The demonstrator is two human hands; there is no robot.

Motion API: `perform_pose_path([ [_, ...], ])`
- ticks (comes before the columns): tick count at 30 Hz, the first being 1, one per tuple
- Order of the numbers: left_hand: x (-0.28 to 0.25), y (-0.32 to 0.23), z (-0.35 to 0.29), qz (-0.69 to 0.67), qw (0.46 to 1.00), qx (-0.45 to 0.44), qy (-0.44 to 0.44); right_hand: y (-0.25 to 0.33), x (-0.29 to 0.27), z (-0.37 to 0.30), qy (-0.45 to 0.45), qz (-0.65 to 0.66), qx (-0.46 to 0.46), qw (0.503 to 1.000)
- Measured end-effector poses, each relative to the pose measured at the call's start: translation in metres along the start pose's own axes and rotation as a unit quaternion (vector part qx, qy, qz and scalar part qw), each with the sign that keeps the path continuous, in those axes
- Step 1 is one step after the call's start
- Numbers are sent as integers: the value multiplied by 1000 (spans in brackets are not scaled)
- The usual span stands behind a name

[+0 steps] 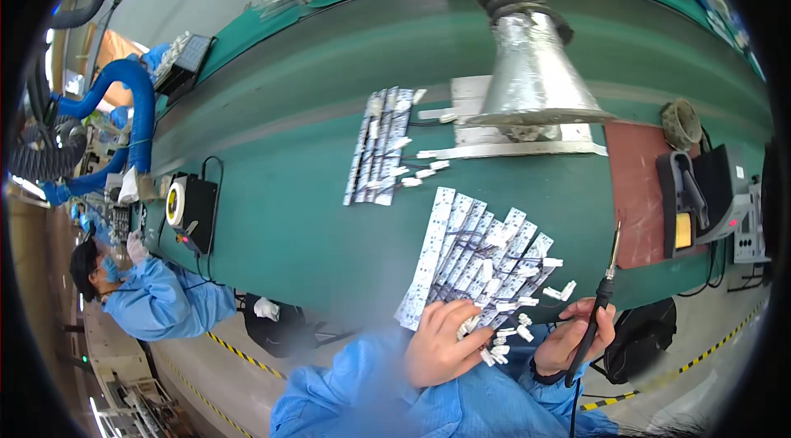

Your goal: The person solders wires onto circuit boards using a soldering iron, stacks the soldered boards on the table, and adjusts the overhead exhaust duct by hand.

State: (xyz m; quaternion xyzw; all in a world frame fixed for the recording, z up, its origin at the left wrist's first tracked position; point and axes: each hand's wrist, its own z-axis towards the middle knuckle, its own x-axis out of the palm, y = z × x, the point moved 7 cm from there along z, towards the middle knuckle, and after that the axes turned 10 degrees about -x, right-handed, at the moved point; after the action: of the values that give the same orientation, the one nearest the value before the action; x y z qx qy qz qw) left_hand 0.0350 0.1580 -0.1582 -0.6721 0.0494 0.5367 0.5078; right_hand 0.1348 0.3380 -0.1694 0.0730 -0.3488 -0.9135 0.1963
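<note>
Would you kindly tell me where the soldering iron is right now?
In the head view, the soldering iron is at lower right, held in the right hand, tip up, just right of the fanned white circuit strips under the left hand.

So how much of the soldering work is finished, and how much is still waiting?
Looks done, probably: a row of strips with white plugs lies set aside further up the green bench. In hand: the left hand steadies a fan of strip boards, and the right hand holds the soldering iron, tip raised. How many of those joints are left is too small to tell.
</note>
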Motion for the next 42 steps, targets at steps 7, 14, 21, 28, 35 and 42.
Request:
perform_pose_path([
  [7,24,-24,62,-8,982,159,106,-31,-50,8,-90,-64,8,994],
  [14,-41,-15,89,13,954,140,264,-35,-63,17,-122,-54,40,990],
  [21,-65,7,111,-70,995,30,63,-43,-43,25,-41,-57,30,997],
  [28,-2,24,168,-50,977,84,190,-48,-44,19,-43,-31,35,998],
  [35,1,6,192,31,968,167,184,-47,-52,16,-70,-52,46,995],
  [42,4,10,171,-120,983,69,123,-54,-63,8,-139,69,55,986],
])
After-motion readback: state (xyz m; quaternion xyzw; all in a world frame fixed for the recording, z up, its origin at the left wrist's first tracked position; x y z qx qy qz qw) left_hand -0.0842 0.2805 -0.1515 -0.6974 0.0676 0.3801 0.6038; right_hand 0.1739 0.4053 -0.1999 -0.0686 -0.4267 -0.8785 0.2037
